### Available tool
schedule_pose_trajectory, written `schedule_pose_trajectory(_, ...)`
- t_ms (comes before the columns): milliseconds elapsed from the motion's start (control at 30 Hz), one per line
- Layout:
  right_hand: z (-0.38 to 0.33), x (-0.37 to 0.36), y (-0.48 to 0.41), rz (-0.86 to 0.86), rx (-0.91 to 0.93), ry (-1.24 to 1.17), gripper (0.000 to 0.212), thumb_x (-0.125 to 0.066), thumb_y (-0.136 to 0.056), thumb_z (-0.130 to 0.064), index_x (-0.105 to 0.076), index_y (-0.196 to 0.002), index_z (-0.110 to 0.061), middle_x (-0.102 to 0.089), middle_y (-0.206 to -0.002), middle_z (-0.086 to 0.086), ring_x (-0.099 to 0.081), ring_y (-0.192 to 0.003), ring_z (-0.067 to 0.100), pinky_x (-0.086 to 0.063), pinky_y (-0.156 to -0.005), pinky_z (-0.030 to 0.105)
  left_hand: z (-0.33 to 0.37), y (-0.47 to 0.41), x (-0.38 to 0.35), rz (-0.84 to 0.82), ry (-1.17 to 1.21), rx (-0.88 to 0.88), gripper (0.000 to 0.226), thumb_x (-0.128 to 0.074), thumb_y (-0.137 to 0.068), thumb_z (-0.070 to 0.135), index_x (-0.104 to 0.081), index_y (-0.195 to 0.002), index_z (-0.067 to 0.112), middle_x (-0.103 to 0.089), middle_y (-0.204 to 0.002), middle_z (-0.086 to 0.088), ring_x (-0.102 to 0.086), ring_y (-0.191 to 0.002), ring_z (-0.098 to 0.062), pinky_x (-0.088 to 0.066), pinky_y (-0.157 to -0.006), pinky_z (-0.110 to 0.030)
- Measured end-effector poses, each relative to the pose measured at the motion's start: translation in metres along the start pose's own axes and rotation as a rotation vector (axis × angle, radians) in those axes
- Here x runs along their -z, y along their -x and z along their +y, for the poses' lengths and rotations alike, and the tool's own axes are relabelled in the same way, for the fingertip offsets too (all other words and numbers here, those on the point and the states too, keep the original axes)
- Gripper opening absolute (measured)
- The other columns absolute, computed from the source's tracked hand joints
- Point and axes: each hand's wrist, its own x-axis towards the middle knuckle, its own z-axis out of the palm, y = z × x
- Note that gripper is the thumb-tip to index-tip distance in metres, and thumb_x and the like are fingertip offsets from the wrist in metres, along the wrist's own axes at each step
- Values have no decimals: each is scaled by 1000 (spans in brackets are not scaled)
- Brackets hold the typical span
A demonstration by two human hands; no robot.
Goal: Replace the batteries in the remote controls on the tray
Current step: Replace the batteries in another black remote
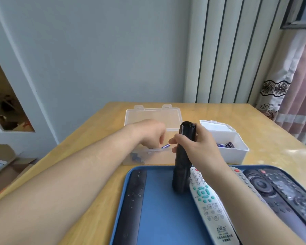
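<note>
Black remote (183, 156) upright in right hand (200, 144) at tray's (159, 209) far edge.
Battery (165, 146) pinched in left hand (151, 133) over clear box (148, 159).

Worktop (99, 138): light wood, set against a pale wall. Directly carried upon it: one blue tray (159, 218) at the near edge; one clear plastic box (148, 158), lid laid open behind it, just beyond the tray's far rim; one white plastic box (235, 149), lid raised, placed just beside the clear box, to its right.
</note>
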Motion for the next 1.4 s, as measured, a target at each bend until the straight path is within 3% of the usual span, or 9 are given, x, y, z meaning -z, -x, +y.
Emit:
schedule_pose_trajectory(167, 1, 1, 4, 47, -187, -363, 7, -52, -93, -2, -49, -99, -5, -63, -67, 12, -70, -62, 27, -53, -57, 34, 14, -13, -7, 32, -26, 21, 27, -63, -79, 13, -54, -53, 13, -44, -51, -1, -42, -55, -26, -35, -48, -28)
schedule_pose_trajectory(333, -1, 0, 6, 25, -212, -440, 10, -56, -87, 3, -56, -89, -6, -63, -66, 13, -56, -54, 22, -47, -53, 30, 22, -12, -7, -12, -40, 22, 17, -60, -74, 1, -62, -60, 10, -46, -54, -4, -40, -54, -22, -35, -50, -29)
schedule_pose_trajectory(533, -12, 5, 5, -46, -220, -499, 8, -71, -87, -17, -65, -91, -12, -61, -80, 7, -42, -50, 11, -37, -48, 21, 20, 42, 15, 443, 1152, 71, 10, -67, -88, 16, -72, -89, 6, -73, -71, -3, -67, -57, -9, -44, -49, -17)
schedule_pose_trajectory(867, -39, 8, 48, -222, -143, -399, 14, -69, -88, -17, -68, -92, -3, -62, -76, 10, -50, -53, 13, -43, -51, 21, 56, 117, -10, 620, 1668, 66, 16, -59, -93, 19, -71, -101, 11, -74, -90, -13, -69, -68, -18, -53, -59, -22)
schedule_pose_trajectory(1033, -33, 18, 68, -185, -261, -532, 12, -70, -87, -15, -68, -88, -3, -64, -78, 7, -49, -53, 13, -42, -48, 19, 71, 131, -29, 520, 2140, 117, 25, -40, -99, 1, -63, -108, 5, -47, -67, -6, -53, -54, -15, -45, -46, -19)
schedule_pose_trajectory(1133, -21, 15, 78, -213, -304, -581, 11, -69, -87, -14, -67, -82, -4, -58, -76, 7, -47, -54, 12, -40, -46, 16, 71, 136, -35, 555, 2005, 123, 23, -39, -99, 6, -62, -103, 7, -40, -65, -2, -27, -43, -7, -18, -38, -16)
schedule_pose_trajectory(1233, -17, 15, 85, -256, -283, -533, 12, -67, -89, -15, -68, -79, -7, -55, -74, 6, -46, -54, 11, -40, -46, 16, 76, 141, -31, 682, 1511, 74, 15, -56, -95, 21, -66, -106, 16, -51, -65, 2, -40, -42, -2, -31, -43, -15)
schedule_pose_trajectory(1333, -18, 18, 86, -242, -277, -512, 25, -67, -89, -15, -71, -64, -15, -55, -72, 6, -46, -53, 12, -39, -46, 16, 84, 143, -35, 716, 1178, 17, 36, -74, -80, 32, -66, -115, 23, -66, -73, 5, -63, -74, -1, -45, -75, -12)
schedule_pose_trajectory(1400, -16, 20, 85, -226, -303, -527, 23, -65, -90, -14, -71, -68, -13, -54, -69, 6, -46, -52, 12, -39, -46, 17, 86, 143, -38, 744, 1088, 40, 48, -80, -73, 33, -65, -118, 26, -63, -72, 12, -60, -75, 2, -42, -76, -8)
